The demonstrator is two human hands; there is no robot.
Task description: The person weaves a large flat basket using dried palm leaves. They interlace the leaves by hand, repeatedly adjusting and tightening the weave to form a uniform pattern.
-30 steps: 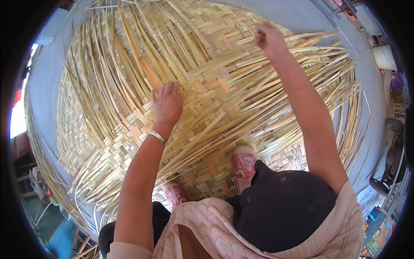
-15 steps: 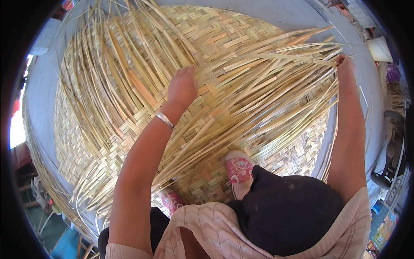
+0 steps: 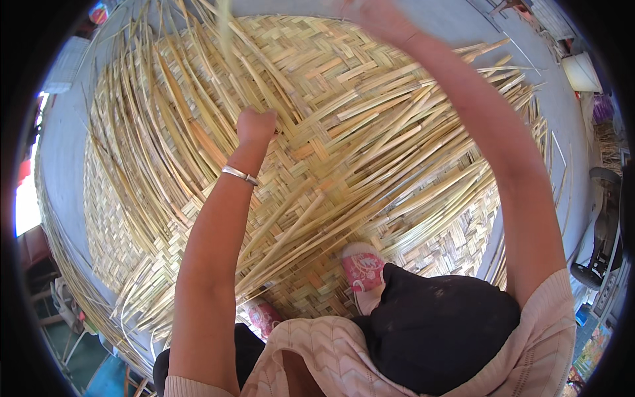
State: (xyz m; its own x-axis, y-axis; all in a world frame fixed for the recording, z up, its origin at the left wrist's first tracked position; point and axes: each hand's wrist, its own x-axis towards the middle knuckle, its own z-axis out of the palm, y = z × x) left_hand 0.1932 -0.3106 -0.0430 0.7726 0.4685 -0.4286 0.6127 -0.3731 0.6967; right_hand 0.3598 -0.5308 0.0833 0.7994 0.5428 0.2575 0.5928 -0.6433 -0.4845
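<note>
At eleven o'clock your left hand [image 3: 256, 126] clenches among strips [image 3: 206, 140]; your right hand [image 3: 378, 18], near one, blurs: can't tell.

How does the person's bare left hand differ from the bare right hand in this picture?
The bare left hand looks sharp; the bare right hand is blurred. The left hand is over the tan woven mat, while the right hand is near the picture's top edge. A silver, band-shaped bracelet circles the left wrist; the right wrist shows none. Both are ungloved.

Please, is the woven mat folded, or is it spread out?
Spread out: the woven mat lies open across the grey floor, its weave showing broadly and its rounded far edge visible.
</note>
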